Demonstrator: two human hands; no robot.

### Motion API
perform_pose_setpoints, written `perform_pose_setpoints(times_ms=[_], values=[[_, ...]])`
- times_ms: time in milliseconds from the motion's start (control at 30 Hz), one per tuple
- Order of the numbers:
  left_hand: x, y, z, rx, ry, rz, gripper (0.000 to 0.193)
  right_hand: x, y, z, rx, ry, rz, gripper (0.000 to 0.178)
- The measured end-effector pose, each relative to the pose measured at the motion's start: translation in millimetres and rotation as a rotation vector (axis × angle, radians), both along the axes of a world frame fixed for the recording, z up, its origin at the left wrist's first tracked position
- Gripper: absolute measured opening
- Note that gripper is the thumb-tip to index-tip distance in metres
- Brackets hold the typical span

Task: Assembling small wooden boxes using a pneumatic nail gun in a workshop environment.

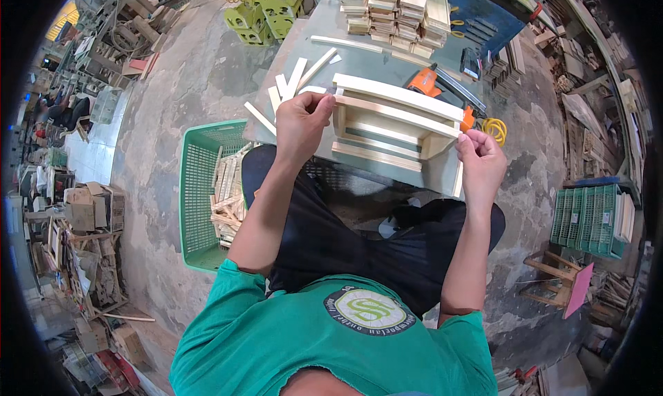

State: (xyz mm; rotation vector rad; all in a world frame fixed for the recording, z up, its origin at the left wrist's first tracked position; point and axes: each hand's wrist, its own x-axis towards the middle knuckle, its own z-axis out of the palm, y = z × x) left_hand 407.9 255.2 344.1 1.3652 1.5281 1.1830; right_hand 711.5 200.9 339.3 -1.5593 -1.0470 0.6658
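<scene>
A thin pale wooden slat (397,115) runs along the near upper edge of a small open wooden frame (436,144). My left hand (308,124) pinches the slat's left end between thumb and fingers. At the opposite end, my right hand (481,162) has its fingertips closed on the slat by the frame's right corner. The frame stands on a grey worktable (297,50), with more strips (376,156) along its near lower side. Just behind it lies an orange-and-black nail gun (425,83), partly hidden by the frame.
Loose wooden strips (298,78) lie left of the frame. Stacks of wooden boards (397,9) stand at the table's far end. A green plastic basket (200,189) of wood pieces sits on the floor at left. A yellow coiled hose (494,128) shows beyond the table's right edge.
</scene>
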Motion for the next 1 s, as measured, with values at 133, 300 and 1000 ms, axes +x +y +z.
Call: perform_pose_setpoints(times_ms=[133,300,1000], values=[[-1.1,1.6,-5.4,-0.006,-0.011,-0.011,0.025,-1.2,-0.1,0.9,0.008,-0.002,0.011,0.015],[-1.0,3.9,-3.9,-0.049,0.007,-0.01,0.028,0.1,-0.5,-0.6,0.009,0.002,0.017,0.016],[0.3,6.5,-2.6,-0.129,-0.052,-0.052,0.024,5.0,-0.5,-3.5,-0.01,-0.092,0.006,0.019]])
